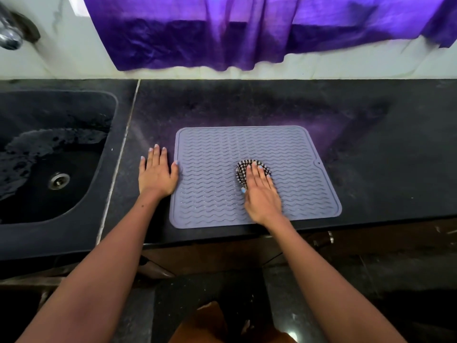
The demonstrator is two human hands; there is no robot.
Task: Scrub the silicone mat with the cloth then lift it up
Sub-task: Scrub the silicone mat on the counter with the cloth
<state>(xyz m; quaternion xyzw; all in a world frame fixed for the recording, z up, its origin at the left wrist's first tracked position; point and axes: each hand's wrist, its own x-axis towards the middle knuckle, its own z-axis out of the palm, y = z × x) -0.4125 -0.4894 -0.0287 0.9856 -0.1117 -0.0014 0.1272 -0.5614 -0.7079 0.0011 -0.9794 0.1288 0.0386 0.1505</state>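
A grey silicone mat (212, 154) with wavy ridges lies flat on the black counter, its front edge near the counter's edge. A crumpled black-and-white checked cloth (241, 169) sits on the mat right of its middle. My right hand (262, 191) presses down on the cloth, covering most of it. My left hand (157, 173) lies flat on the counter with fingers spread, its thumb touching the mat's left edge.
A black sink (74, 149) with a metal drain (58, 180) is set into the counter at the left. A chrome tap (10, 33) shows at the top left. A purple curtain (247, 33) hangs over the white back wall. The counter's front edge (371, 222) runs just below the mat.
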